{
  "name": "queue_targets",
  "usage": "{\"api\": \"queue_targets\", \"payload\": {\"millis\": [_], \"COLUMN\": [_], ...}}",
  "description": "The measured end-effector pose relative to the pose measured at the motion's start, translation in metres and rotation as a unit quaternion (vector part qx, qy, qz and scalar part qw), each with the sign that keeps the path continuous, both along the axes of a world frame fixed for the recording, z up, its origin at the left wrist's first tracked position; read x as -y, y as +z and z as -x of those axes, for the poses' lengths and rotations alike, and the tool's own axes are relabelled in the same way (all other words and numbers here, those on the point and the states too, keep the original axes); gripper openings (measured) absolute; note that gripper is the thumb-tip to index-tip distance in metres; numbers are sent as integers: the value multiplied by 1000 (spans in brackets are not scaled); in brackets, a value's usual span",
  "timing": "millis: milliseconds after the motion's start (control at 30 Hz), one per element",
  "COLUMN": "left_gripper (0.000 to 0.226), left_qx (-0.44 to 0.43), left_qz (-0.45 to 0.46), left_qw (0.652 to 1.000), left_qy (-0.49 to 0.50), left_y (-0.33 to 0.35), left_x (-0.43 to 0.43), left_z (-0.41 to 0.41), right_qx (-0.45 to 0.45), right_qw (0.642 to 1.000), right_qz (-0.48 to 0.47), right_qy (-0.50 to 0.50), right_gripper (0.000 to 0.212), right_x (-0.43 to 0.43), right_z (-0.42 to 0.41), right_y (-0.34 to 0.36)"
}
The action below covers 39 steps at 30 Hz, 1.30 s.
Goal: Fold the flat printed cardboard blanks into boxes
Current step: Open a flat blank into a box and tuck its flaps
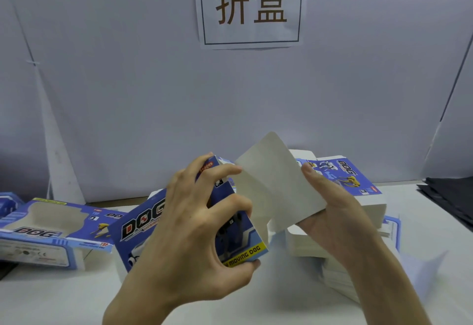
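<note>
I hold a blue printed box blank point(143, 225), half opened into a box, above the white table point(64, 299). My left hand point(194, 225) grips its blue body, thumb under the yellow strip and fingers over the top. My right hand point(332, 212) pinches the large plain grey flap point(273, 178), which stands up and to the right. A stack of flat blanks point(358, 212) lies behind my right hand, its top one showing blue dog print point(343, 173). A folded blue box with a window cutout point(48, 227) lies at the left.
A white backdrop with a paper sign point(250, 7) rises behind the table. Dark sheets point(450, 196) lie at the far right edge. Another blue box point(7, 204) shows partly at the far left.
</note>
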State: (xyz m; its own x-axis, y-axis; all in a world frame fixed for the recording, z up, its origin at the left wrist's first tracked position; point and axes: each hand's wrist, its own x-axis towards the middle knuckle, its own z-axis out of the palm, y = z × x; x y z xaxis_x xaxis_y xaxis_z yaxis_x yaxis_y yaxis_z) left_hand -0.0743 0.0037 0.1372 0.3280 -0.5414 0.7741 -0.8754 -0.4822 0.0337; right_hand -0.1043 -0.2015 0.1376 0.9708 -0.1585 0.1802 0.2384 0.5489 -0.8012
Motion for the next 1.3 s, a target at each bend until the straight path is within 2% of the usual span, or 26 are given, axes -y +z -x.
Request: {"api": "queue_targets", "payload": {"millis": [100,267,333,500,700,833,967,1033,1133,1233,1300], "left_gripper": [51,51,50,50,51,53,55,55,54,55,56], "left_qx": [1,1,9,11,14,13,-10,-23,-31,-26,-17], "left_qz": [5,8,4,4,10,18,27,30,36,57,60], "left_qw": [1000,1000,1000,1000,1000,999,1000,999,999,998,998], "left_qy": [-2,-17,-22,-19,-21,-32,-9,-2,-7,-2,1], "left_y": [1,1,1,-3,-4,-3,-3,-4,-3,1,4], "left_x": [-1,1,3,7,7,8,8,8,6,1,-1], "left_z": [0,3,3,-2,-3,-2,0,1,2,1,2], "right_qx": [-5,-32,-26,-32,-10,-15,47,94,150,164,172], "right_qw": [998,995,992,985,988,977,983,974,952,936,913], "right_qz": [61,20,-1,81,68,97,119,163,242,305,354], "right_qy": [-8,-88,-127,-147,-140,-192,-132,-123,-110,-58,-103], "right_gripper": [21,23,15,30,20,26,19,14,21,47,61], "right_x": [0,-1,-1,-2,-2,-3,-11,-16,-18,-11,-4], "right_z": [-3,-6,-5,-6,-4,-4,3,7,10,14,14], "right_y": [-1,-1,-1,-5,-2,-4,-2,0,3,2,0]}}
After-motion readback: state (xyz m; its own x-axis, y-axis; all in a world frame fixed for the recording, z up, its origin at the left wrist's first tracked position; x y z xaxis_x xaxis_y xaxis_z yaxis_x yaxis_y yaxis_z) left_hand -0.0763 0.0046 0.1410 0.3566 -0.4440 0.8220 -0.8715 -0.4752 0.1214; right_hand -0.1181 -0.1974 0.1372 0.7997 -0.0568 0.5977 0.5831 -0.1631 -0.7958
